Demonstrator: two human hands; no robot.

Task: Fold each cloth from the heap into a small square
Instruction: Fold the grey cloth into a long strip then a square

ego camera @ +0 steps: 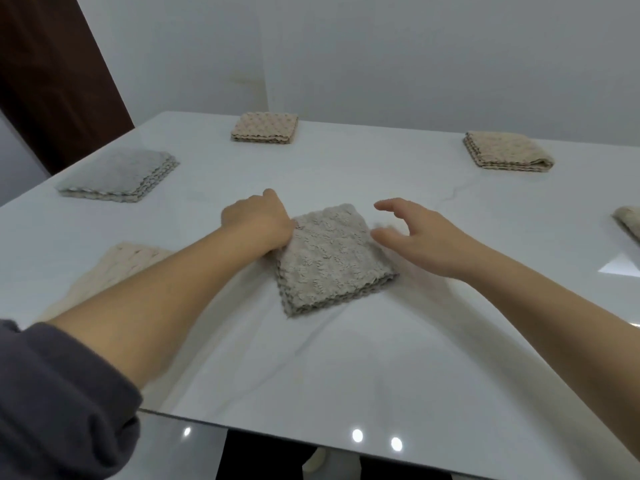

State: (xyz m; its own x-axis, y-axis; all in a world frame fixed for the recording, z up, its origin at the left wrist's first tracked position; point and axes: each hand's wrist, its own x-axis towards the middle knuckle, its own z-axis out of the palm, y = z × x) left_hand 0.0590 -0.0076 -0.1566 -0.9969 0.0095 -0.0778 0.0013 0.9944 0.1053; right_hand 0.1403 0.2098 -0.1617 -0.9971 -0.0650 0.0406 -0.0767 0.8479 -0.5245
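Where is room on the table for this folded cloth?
Bare table lies between the far tan cloth and the right tan cloth, and along the near edge, in front of the middle cloth. Crowded left: grey cloth, cream cloth, left hand.

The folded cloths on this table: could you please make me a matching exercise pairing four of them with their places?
Things:
1. grey cloth
2. dotted peach cloth
3. thick tan cloth
4. taupe cloth

Places:
A. far right
B. centre, gripped by the left hand
C. far middle
D. left side

Pairs: 1-D, 2-C, 3-A, 4-B.
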